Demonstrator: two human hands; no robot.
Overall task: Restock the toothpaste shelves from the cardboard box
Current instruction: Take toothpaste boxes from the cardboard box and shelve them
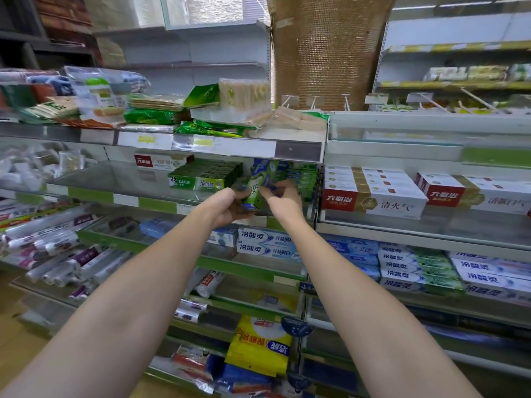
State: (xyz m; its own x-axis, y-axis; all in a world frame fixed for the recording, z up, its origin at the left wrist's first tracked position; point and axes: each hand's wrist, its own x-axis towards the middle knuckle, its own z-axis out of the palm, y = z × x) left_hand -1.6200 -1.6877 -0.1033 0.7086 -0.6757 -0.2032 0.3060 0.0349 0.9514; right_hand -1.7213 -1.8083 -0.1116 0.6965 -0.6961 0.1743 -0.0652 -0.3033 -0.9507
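Shop shelving with green-edged glass shelves (161, 203) fills the view. At the second shelf, both hands hold a green-and-blue toothpaste carton (256, 188) tilted on end: the left hand (230, 206) cups its lower end with curled fingers, and the right hand (283, 198) pinches its side. Just left lies a stack of green Darlie cartons (201, 179), rectangular and glossy.

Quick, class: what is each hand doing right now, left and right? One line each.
Left hand: grip closed on the lower end of the green toothpaste box.
Right hand: fingers pinch the same box higher up.
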